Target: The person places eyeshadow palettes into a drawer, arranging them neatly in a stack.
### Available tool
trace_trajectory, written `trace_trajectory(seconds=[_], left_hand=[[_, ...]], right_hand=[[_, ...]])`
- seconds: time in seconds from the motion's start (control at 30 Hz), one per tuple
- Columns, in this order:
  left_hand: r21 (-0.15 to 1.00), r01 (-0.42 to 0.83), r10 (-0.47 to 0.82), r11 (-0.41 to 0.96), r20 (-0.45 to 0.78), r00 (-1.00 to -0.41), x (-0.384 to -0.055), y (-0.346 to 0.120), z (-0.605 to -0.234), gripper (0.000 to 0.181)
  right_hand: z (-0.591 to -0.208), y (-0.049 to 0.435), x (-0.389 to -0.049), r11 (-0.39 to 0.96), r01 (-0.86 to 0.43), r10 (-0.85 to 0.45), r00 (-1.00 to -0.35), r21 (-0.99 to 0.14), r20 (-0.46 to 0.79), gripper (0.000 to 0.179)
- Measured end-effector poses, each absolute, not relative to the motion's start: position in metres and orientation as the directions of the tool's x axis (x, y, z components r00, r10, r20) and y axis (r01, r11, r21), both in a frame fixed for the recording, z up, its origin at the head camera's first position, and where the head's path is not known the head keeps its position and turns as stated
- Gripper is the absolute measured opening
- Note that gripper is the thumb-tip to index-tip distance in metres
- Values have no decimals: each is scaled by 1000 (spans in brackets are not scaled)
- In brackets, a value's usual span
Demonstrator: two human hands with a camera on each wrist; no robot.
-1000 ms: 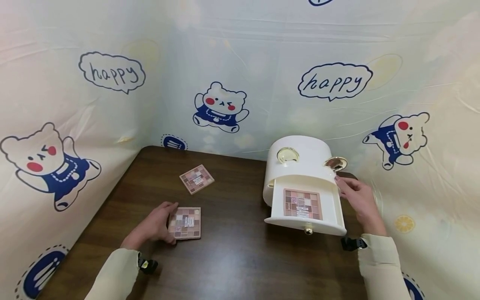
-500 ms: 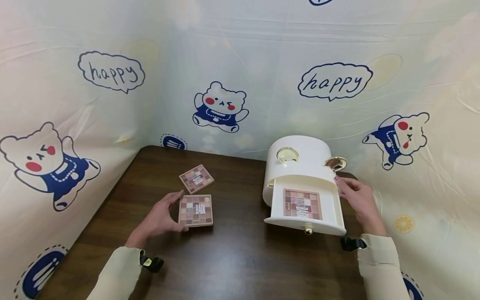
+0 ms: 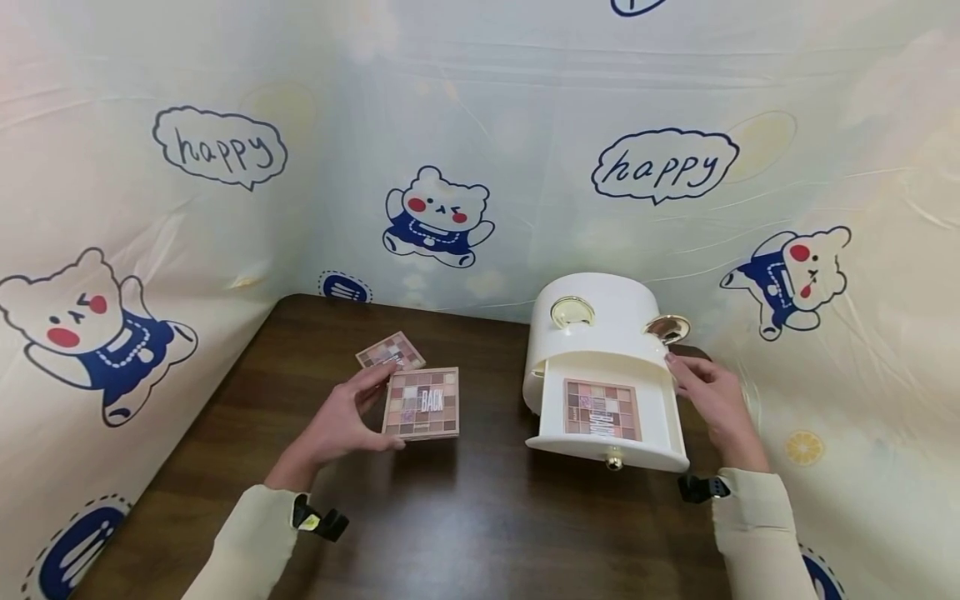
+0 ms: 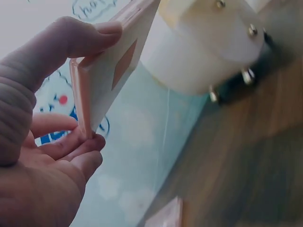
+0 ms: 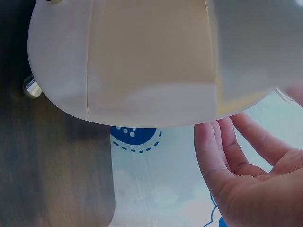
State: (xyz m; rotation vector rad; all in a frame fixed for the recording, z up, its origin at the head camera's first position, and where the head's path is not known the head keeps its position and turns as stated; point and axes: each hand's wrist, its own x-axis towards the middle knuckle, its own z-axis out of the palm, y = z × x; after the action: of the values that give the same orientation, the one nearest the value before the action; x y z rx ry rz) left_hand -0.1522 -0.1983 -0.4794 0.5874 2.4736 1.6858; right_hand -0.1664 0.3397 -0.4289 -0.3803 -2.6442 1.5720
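Note:
A square eyeshadow palette [image 3: 423,402] marked BACK is pinched at its left edge between the thumb and fingers of my left hand [image 3: 341,425]. In the left wrist view its pale underside [image 4: 111,75] shows, off the table. Behind it a second palette [image 3: 390,348] lies on the table, partly covered by my fingers. A white drawer box [image 3: 600,312] stands at the right, its drawer [image 3: 652,455] pulled out with another palette [image 3: 602,408] lying inside. My right hand [image 3: 716,404] touches the box's right side with extended fingertips [image 5: 206,130].
The dark wooden table [image 3: 465,517] carries everything. A patterned cloth [image 3: 517,208] with bears hangs close behind the box. Two gold round pieces, one a ring [image 3: 572,312] and one a disc [image 3: 667,328], sit on the box, and a gold knob [image 3: 614,462] is on the drawer.
My left hand has carried the gripped palette to the right and up from the table, past the second palette. The right hand, the box and the drawer stay as they were.

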Motion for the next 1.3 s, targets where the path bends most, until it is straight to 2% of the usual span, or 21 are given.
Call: trace_trajectory(seconds=[0.17,0.4,0.63,0.97,1.07,1.3], left_hand=[[944,275,407,182,183,-895,-152,-182,-464,107],[952,285,437,113,210,-874,-150,-161,-452,104],[966,252,469,-53,247,-848,-149,-140,-444,100],[968,208,466,-138,249,-849,-151,-107,-428,96],[972,176,467,-156,230,-854,-151,-98,-422,94],[981,-8,477,-194,87,-874,-151,-84,-408,90]], right_hand=[[-429,339,-166,454,199,236,-967,-868,-98,72],[-430,338,-165,444,178,223,-971,-878,-84,70],[-430,338,-166,444,170,223,-972,-880,-74,69],[-431,338,-166,440,179,230,-970,-880,-82,69],[-431,339,-166,438,181,230,-969,-881,-84,69],[-431,339,-166,449,193,241,-966,-872,-90,72]])
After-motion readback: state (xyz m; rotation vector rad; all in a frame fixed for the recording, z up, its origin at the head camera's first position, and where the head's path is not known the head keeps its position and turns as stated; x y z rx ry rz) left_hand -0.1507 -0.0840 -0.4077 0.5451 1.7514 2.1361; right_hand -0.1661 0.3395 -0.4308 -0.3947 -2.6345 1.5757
